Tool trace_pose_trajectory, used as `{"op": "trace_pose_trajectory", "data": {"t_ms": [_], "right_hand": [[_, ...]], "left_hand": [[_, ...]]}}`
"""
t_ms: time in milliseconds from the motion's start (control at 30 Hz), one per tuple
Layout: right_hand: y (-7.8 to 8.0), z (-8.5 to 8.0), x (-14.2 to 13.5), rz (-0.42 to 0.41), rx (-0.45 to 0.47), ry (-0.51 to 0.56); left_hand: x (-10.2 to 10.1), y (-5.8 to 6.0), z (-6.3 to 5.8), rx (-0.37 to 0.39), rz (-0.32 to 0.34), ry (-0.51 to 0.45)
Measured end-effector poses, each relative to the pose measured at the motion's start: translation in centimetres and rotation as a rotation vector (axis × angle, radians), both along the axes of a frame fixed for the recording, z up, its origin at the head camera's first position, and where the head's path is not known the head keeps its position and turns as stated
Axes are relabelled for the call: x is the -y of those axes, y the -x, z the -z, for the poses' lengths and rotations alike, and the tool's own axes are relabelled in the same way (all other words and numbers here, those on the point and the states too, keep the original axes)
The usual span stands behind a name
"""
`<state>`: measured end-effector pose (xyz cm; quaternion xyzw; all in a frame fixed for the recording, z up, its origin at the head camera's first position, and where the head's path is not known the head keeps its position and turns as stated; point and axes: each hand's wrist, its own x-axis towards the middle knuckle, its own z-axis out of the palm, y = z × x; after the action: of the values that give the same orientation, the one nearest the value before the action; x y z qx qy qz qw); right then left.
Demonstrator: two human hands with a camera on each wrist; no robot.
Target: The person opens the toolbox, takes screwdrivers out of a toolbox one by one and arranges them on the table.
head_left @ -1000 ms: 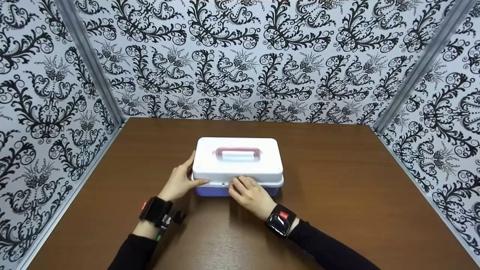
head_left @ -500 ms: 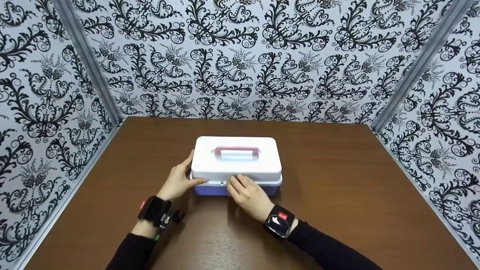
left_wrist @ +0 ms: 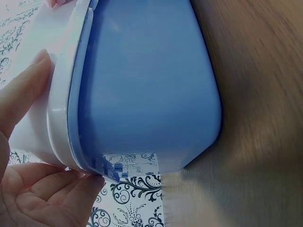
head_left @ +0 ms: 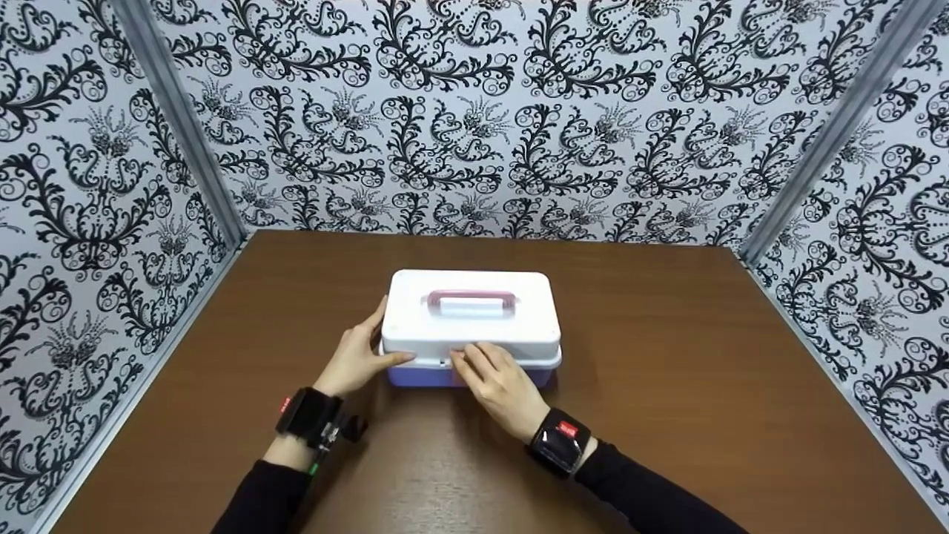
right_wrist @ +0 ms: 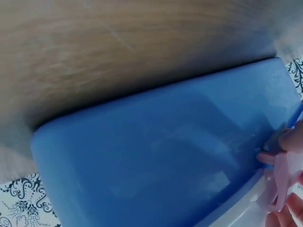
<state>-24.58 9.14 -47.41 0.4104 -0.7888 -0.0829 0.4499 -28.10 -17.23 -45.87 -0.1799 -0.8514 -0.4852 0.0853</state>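
A storage box with a white lid (head_left: 415, 319), a pink carry handle (head_left: 471, 294) and a blue base (left_wrist: 151, 85) stands upright on the table, its lid down. My left hand (head_left: 352, 367) grips the box's left end, thumb on the lid's front and fingers along the side under the rim. At the middle of the front, my right hand (head_left: 508, 389) pinches a pink latch (right_wrist: 280, 182) between thumb and fingers. In the right wrist view the latch sticks out from the white rim; in the head view the right fingers mostly hide it.
The brown wooden table (head_left: 667, 356) reaches back to a wall (head_left: 474, 133) with black scroll patterns, and similar panels rise on both sides. A wrist-worn camera (head_left: 354, 429) juts out close to the table near the left wrist.
My right fingers have lifted slightly at the latch, and the right wrist has shifted a little to the right. The left hand and box keep their places.
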Motion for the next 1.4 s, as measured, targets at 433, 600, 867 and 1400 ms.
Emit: {"op": "trace_pose_trajectory", "data": {"t_ms": [433, 600, 867, 1400], "right_hand": [[-0.4, -0.1, 0.1, -0.045, -0.031, 0.005], [-0.8, -0.5, 0.2, -0.134, -0.067, 0.003], [-1.7, -0.7, 0.1, -0.237, -0.025, 0.0], [-2.4, 1.1, -0.5, -0.238, 0.143, -0.12]], "left_hand": [[0.1, 0.0, 0.0, 0.007, -0.005, 0.018], [0.2, -0.1, -0.1, 0.014, -0.005, 0.022], [0.3, 0.1, 0.3, 0.004, 0.012, -0.014], [0.1, 0.3, 0.4, -0.003, 0.009, 0.003]]}}
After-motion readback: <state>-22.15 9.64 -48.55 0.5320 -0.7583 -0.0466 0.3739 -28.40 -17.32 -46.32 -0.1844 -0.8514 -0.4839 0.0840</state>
